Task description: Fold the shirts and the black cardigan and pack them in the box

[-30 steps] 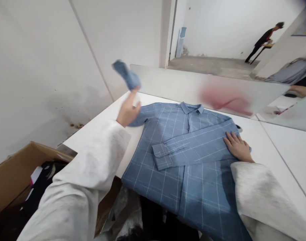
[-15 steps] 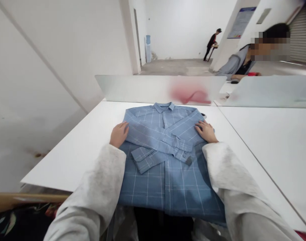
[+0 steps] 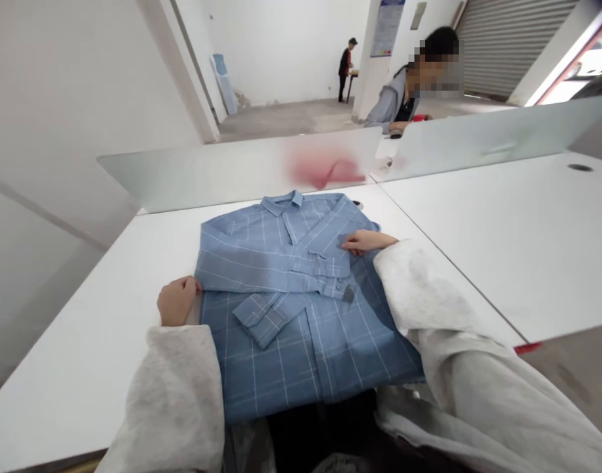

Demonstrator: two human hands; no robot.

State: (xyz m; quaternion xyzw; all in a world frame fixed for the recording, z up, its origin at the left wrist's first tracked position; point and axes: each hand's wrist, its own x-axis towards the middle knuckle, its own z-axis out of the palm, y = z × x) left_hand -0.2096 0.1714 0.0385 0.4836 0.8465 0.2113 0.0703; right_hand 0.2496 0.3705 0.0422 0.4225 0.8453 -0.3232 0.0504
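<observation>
A blue shirt (image 3: 281, 256) with a thin white check lies front up on the white table, its collar at the far end. Both sleeves are folded inward and cross over the chest. At the shirt's left edge, by the bend of a sleeve, my left hand (image 3: 177, 302) is closed, thumb and fingers pinching the cloth. My right hand (image 3: 367, 242) rests over the right side, its curled fingers gripping the folded sleeve near the chest. The shirt's hem hangs at the table's near edge.
A low frosted divider (image 3: 222, 167) runs behind the white table (image 3: 98, 328), with a blurred red shape behind it. Beyond it sits a person in grey (image 3: 387, 105); another person (image 3: 345, 69) stands far back near a water dispenser (image 3: 225, 85). A wall is at left.
My view has turned to the right. My left hand has gone from resting on the sleeve to pinching its edge lower down. My right hand has moved inward over the shirt, fingers now curled.
</observation>
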